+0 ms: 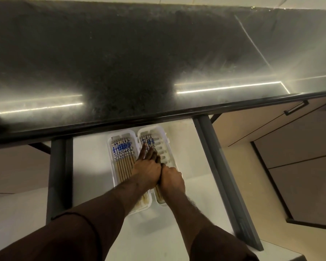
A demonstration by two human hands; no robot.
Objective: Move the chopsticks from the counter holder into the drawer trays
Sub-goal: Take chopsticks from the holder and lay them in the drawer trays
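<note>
Two white slotted trays lie side by side in the open drawer (pixel 88 166). The left tray (pixel 110 147) holds a full row of wooden chopsticks (pixel 121 157) with blue-and-white patterned ends. The right tray (pixel 166 140) holds a smaller bundle of the same chopsticks (pixel 149 141) along its left side. My left hand (pixel 146 170) lies flat over that bundle, fingers stretched out and pressing on it. My right hand (pixel 172 178) rests beside it on the near part of the bundle, fingers curled down. The counter holder is not in view.
A dark speckled counter (pixel 139 63) overhangs the drawer's far end. Grey drawer sides (pixel 224 176) run along left and right. Beige cabinet fronts with a dark handle (pixel 295 108) stand to the right.
</note>
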